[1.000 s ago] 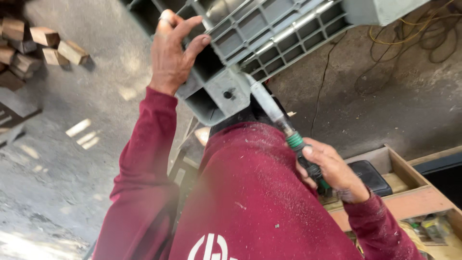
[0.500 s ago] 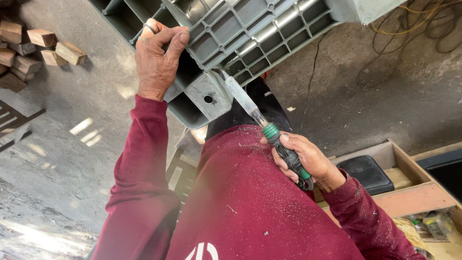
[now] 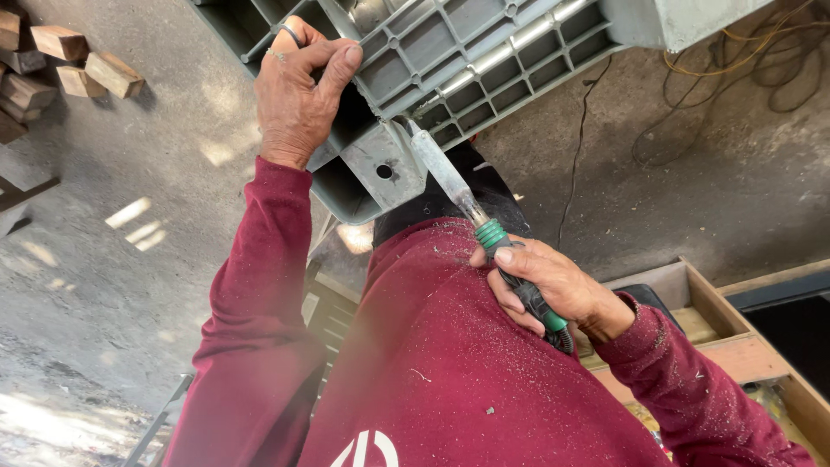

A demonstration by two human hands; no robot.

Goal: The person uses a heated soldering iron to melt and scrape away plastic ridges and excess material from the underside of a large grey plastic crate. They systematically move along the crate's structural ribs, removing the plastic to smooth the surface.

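Since the previous frames, both hands shift toward the upper left of view: left hand (image 3: 298, 91) climbs higher on the crate rim, right hand (image 3: 553, 290) follows, and the tool tip now sits against the underside of the grey plastic crate (image 3: 484, 60) beside the corner block rather than below it.

Right hand: fingers wrapped fully around the green-and-black handle of the soldering iron (image 3: 484, 225), closed tight, thumb lying along the grip. Green collar shows just ahead of the fingers. Metal shaft runs up and away from the grip, tilted, tip touching the ribbed grid of the crate just beside the bolt-holed corner plate (image 3: 385, 169).

Left hand: closed over the crate edge, fingers hooked across a rib, thumb on the near face. It sits above and left of the right-hand grip, with the corner plate between the two.

Crate is held overhead-forward, ribbed underside facing the camera, tilted.

Below both grips: maroon sleeves and shirt (image 3: 450, 372) dusted with pale specks. Right of the tool hand, a wooden tray (image 3: 709, 303) with a dark object inside. Far beyond the left hand, wooden blocks (image 3: 78, 69) on concrete floor. Tangled cables (image 3: 743, 60) lie beyond the crate, upper right.
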